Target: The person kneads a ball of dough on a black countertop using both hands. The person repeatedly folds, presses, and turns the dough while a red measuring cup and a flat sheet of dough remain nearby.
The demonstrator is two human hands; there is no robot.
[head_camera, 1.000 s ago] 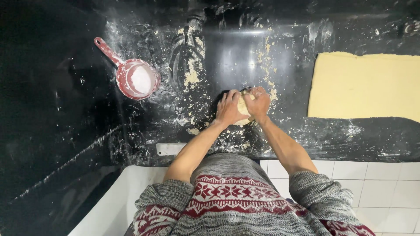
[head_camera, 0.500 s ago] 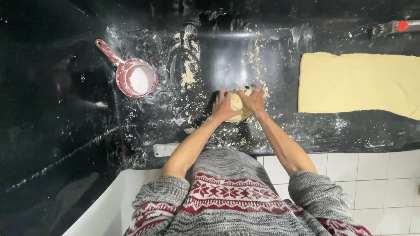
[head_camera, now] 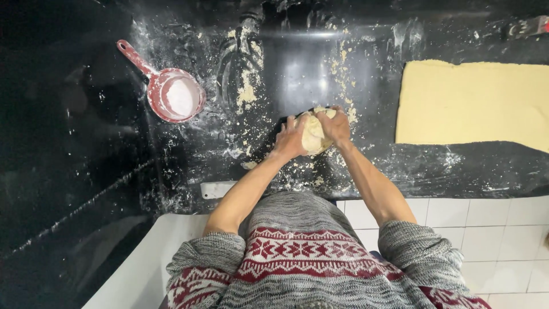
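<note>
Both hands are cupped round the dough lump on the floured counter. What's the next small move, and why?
Probably press and turn the dough once more: the left hand and right hand clasp its sides, it looks lumpy, and loose crumbs lie on the counter.

Our hands (head_camera: 314, 134) cover most of the dough ball (head_camera: 315, 136), hiding its underside. The rolled dough sheet (head_camera: 474, 103) runs off the right edge. A dark tool (head_camera: 526, 27) at the top-right corner is blurred and cut off.
</note>
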